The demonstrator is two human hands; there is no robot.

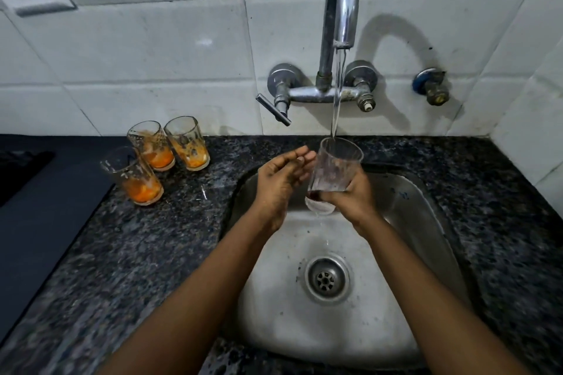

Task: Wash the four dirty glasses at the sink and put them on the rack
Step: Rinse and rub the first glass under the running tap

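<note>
**Fingers around one glass under the running tap**

Fingers [327, 195] of the right hand [350, 195] are curled round the lower part of a clear glass [335, 166], and they hold it tilted over the sink [426, 213]. Its open mouth is turned up to the thin stream of water [338, 94] that falls from the curved metal tap [341, 0]. The left hand [281, 179] is just beside the glass, palm turned towards it, with the fingers loosely bent and close together; whether the fingertips touch the glass I cannot tell.

The sink is smooth steel, rounded, with one round drain [326, 278] in its bottom. It is set in a bench [152, 253] of dark speckled stone. At the back edge of the bench, left of the sink, stand three dirty glasses [158, 155]. They are tall and narrow, of clear glass, with orange remains on the walls and at the bottom. Two stand side by side near the white tiled wall [152, 55], one is in front of them.
</note>
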